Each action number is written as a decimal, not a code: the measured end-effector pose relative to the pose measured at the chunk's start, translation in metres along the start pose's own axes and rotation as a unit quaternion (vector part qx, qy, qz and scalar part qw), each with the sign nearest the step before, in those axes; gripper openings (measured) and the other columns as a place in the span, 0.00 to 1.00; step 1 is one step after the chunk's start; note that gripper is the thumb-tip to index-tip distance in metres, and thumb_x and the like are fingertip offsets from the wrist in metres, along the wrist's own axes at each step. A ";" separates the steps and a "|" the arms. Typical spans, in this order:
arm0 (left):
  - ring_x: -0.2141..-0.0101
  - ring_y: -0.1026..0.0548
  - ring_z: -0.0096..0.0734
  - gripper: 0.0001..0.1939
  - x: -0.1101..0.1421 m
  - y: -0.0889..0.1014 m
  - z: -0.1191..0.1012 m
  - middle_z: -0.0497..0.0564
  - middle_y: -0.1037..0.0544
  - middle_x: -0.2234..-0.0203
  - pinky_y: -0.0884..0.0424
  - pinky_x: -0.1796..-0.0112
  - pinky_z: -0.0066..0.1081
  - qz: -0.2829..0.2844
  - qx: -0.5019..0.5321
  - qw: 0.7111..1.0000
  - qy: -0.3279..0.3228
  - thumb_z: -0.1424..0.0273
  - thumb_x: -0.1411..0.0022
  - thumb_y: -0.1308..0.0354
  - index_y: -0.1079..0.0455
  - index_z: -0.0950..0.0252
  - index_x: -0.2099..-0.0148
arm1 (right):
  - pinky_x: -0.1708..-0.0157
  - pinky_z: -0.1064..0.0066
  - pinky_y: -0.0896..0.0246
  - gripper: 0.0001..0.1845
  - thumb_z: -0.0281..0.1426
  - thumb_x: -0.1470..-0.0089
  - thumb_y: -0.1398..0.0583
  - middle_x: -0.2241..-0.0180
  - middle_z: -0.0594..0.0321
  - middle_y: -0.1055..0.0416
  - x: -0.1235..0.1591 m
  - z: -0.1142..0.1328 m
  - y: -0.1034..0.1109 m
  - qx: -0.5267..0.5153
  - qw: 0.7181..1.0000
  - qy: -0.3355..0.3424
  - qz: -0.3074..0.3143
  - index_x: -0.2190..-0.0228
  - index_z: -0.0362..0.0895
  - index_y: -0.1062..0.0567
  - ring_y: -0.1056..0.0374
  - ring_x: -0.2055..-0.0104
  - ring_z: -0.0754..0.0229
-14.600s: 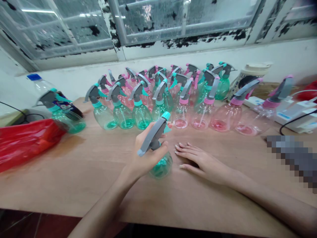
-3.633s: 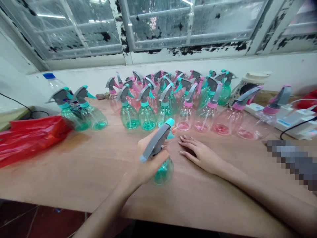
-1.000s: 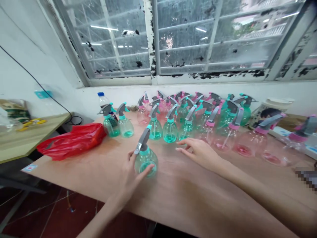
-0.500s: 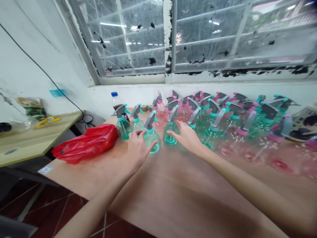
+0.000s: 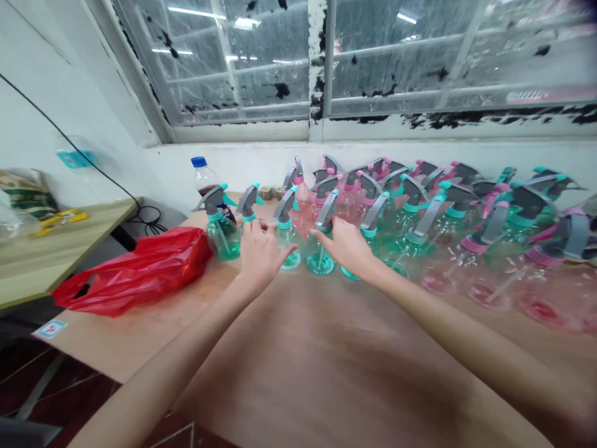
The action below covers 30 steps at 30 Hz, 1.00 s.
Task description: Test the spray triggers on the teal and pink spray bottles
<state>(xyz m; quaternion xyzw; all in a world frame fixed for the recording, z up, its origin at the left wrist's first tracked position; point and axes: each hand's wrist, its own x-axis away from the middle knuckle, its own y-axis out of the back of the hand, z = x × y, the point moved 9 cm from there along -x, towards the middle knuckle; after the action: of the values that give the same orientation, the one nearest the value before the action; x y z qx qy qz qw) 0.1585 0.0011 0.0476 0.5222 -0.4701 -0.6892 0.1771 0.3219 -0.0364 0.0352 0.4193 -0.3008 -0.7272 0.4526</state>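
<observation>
My left hand [image 5: 260, 254] is in front of the green spray bottles at the left end of the row, thumb stretched out to the right and fingers raised. Partly behind that hand stands one green spray bottle [image 5: 248, 217]; another [image 5: 290, 238] is just right of it, near the thumb. My right hand [image 5: 349, 247] has its thumb and fingers around the upper part of a green spray bottle [image 5: 319, 256] with a grey trigger head, which stands upright on the table. The fingertips on its far side are hidden.
Several green and pink spray bottles [image 5: 485, 274] stand close together to the right and behind. A red plastic bag [image 5: 140, 267] lies at left, beside a green spray bottle [image 5: 224, 238] and a blue-capped drink bottle [image 5: 201, 174]. A second table [image 5: 88, 242] adjoins at far left.
The green spray bottle my left hand held near the front now stands in the left group, released. My right hand has left the tabletop and moved to another green spray bottle. The view turned left.
</observation>
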 end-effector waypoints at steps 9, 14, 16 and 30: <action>0.51 0.33 0.56 0.38 0.003 -0.002 0.001 0.67 0.29 0.55 0.33 0.51 0.46 -0.008 0.022 1.000 0.007 0.50 0.43 0.39 0.35 0.75 0.41 | 0.66 0.62 0.35 0.22 0.46 0.41 0.42 0.60 0.51 0.23 0.046 0.012 0.010 0.012 0.997 0.066 0.030 0.55 0.41 0.30 0.25 0.59 0.46; 0.52 0.31 0.53 0.30 0.039 0.023 0.005 0.61 0.29 0.56 0.32 0.51 0.48 -0.031 0.120 0.991 0.048 0.51 0.37 0.44 0.32 0.68 0.42 | 0.70 0.64 0.36 0.21 0.48 0.44 0.39 0.62 0.56 0.24 0.087 0.012 0.024 -0.029 0.994 0.101 0.034 0.61 0.44 0.29 0.25 0.62 0.49; 0.53 0.29 0.49 0.27 0.058 0.024 -0.003 0.58 0.29 0.58 0.31 0.51 0.47 0.024 0.233 0.971 0.053 0.51 0.33 0.52 0.29 0.65 0.47 | 0.71 0.65 0.36 0.20 0.48 0.46 0.38 0.64 0.57 0.24 0.102 0.009 0.032 -0.031 0.994 0.102 0.032 0.63 0.44 0.29 0.26 0.63 0.50; 0.48 0.28 0.50 0.36 0.100 0.048 -0.179 0.62 0.31 0.44 0.29 0.49 0.46 0.205 0.578 0.784 -0.097 0.62 0.48 0.33 0.40 0.65 0.40 | 0.73 0.65 0.39 0.20 0.44 0.47 0.38 0.60 0.52 0.24 0.169 -0.036 0.082 0.066 0.986 0.142 0.054 0.61 0.41 0.28 0.26 0.63 0.48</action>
<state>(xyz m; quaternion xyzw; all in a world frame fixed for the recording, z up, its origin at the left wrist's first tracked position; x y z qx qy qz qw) 0.2658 -0.1788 0.0296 0.3480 -0.8913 -0.2826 -0.0673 0.3465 -0.2263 0.0280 0.5305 -0.3030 -0.6131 0.5008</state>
